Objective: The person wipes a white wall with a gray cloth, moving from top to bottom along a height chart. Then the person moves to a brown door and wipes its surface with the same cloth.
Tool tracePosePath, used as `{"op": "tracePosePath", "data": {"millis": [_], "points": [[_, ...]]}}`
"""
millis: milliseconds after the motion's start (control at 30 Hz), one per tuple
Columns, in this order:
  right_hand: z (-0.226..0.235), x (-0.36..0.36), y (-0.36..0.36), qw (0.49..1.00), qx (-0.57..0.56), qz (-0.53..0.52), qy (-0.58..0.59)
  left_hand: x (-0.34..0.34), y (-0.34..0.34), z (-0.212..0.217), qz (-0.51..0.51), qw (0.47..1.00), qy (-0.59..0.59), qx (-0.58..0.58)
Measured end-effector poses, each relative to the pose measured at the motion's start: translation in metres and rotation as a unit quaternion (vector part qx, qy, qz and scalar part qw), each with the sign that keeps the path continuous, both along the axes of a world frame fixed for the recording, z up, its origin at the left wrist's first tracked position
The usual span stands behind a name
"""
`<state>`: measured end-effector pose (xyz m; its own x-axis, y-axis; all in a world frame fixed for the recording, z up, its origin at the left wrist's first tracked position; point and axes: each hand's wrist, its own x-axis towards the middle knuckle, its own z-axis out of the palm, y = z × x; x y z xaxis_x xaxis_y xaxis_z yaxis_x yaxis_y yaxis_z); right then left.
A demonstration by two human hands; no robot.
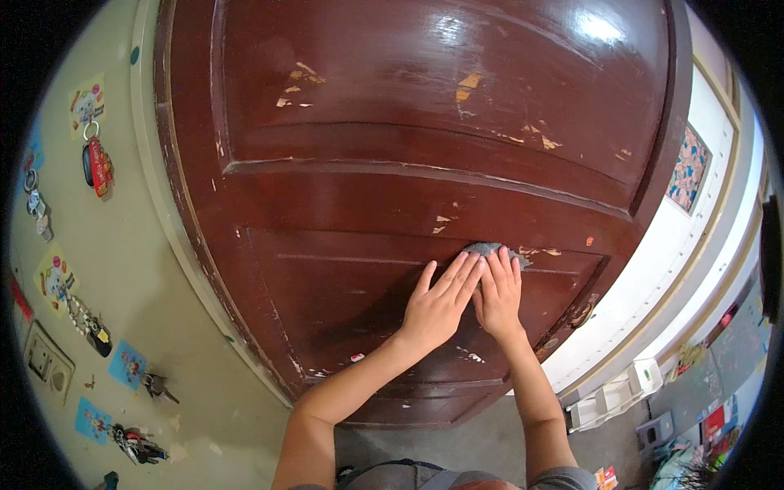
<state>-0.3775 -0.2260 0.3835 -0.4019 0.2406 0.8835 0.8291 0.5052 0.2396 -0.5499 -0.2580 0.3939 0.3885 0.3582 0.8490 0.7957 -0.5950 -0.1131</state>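
Note:
A dark grey cloth lies bunched against a brown wooden door, at the upper edge of its lower panel. My left hand lies on the door with its fingers stretched out, their tips at the cloth's lower edge. Beside it, my right hand has straight fingers pressing over the cloth. The fingertips of both hands nearly meet, and neither hand curls round anything. Part of the cloth is hidden beneath the fingers.
Chipped paint marks the door, and a metal handle sits at its right edge. Several keys hang on the left wall, above and below a wall socket. A white rack stands on the floor at right.

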Motion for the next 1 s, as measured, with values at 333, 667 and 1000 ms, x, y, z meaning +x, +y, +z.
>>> {"op": "tracePosePath", "data": {"millis": [333, 667, 1000], "points": [[0.004, -0.097, -0.001, 0.999, -0.026, 0.005, -0.047, -0.087, -0.007, -0.006, 0.087, 0.996, -0.015, 0.007], [0.013, -0.200, -0.004, 0.998, -0.017, 0.036, -0.056, -0.173, -0.018, -0.013, 0.172, 0.984, -0.043, 0.002], [0.022, -0.282, -0.007, 0.995, -0.007, 0.052, -0.089, -0.239, -0.030, -0.013, 0.294, 0.955, -0.043, -0.014]]}}
